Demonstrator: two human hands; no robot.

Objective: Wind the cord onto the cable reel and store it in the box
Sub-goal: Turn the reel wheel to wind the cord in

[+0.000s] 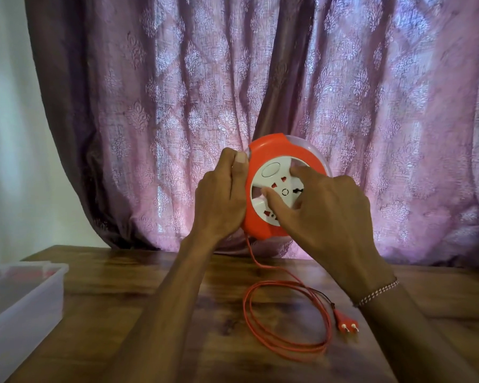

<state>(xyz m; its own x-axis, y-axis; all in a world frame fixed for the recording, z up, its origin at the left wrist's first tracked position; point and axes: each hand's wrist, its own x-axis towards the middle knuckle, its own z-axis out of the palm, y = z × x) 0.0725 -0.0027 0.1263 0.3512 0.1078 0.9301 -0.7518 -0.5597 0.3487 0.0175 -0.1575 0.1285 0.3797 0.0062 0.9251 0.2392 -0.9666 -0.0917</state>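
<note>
An orange cable reel [271,150] with a white socket hub [273,186] is held upright above the wooden table [150,286]. My left hand [221,194] grips the reel's left rim. My right hand [324,208] rests its fingers on the white hub, covering its right side. A thin orange cord [260,324] drops from the reel's bottom and lies in loose loops on the table. Its orange two-pin plug [346,322] lies at the loops' right end. A clear plastic box [17,308] stands at the left edge of the table.
A purple patterned curtain [260,78] hangs close behind the reel and brushes the table's far edge. A white wall [9,134] shows at the left. A beaded bracelet [376,293] is on my right wrist.
</note>
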